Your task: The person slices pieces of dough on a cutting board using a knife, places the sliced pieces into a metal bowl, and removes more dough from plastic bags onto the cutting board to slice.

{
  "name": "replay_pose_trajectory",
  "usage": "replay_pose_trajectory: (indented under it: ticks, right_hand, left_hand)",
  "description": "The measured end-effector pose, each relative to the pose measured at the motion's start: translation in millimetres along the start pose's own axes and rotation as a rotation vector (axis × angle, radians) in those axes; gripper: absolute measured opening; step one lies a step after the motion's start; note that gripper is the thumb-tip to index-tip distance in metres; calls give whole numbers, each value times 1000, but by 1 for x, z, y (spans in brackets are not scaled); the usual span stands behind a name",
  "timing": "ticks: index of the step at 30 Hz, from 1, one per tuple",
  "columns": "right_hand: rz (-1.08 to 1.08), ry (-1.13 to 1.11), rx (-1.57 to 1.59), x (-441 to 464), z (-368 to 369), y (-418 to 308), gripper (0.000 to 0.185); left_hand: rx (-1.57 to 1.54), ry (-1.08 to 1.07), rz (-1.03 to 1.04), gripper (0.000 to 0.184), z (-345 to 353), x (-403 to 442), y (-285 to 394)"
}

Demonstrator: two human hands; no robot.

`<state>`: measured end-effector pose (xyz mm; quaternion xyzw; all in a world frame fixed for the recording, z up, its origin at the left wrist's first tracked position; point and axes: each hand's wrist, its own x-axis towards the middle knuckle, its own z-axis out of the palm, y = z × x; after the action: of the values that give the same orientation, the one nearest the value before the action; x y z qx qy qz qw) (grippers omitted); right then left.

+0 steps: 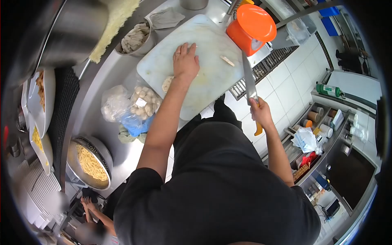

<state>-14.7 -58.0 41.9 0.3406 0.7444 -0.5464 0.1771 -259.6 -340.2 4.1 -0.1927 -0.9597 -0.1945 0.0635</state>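
My left hand (185,62) lies flat on the white cutting board (212,47), fingers stretched out; anything under the palm is hidden. My right hand (261,113) grips the yellow handle of a large kitchen knife (250,79), held out beyond the board's right edge with the blade pointing away from me. A pale strip of food (227,61) rests near the right side of the board. Beside my left wrist sits a pale, round, crumbly-looking piece (167,83). Left of the board is a clear plastic bag of round whitish pieces, perhaps mushrooms (145,101).
An orange kitchen scale (250,34) stands at the board's far right corner. A metal container with crumpled cloths (136,37) is at the far left. Noodles fill a metal colander (92,163) at lower left. Another person's hands (87,203) show below it. Shelves (322,134) line the right.
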Motion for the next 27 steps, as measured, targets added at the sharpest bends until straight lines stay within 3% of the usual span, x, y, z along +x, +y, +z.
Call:
replay_pose_trajectory:
  ticks: [4, 10, 13, 16, 19, 23, 27]
  right_hand:
    - [35, -73, 61, -6, 23, 20, 31]
    - [-22, -199, -178, -11, 57, -10, 42]
    - [-89, -230, -226, -6, 69, -14, 42]
    - [-73, -274, -241, -3, 78, -24, 41]
    - [-73, -324, -221, -4, 92, -32, 41]
    - [-72, -376, -158, -2, 108, -42, 40]
    - [-156, -419, -134, 2, 115, -64, 35]
  left_hand:
    - [-66, -301, -194, 52, -17, -20, 21]
    - [-311, -386, -329, 63, -31, -59, 20]
    - [-443, -306, -395, 71, -31, -62, 23]
    - [-379, -195, -349, 73, -25, -57, 28]
    - [-344, -77, -263, 67, -4, -53, 22]
    - [-369, 15, -298, 57, 9, -53, 11]
    - [-425, 100, -335, 52, -22, -44, -5]
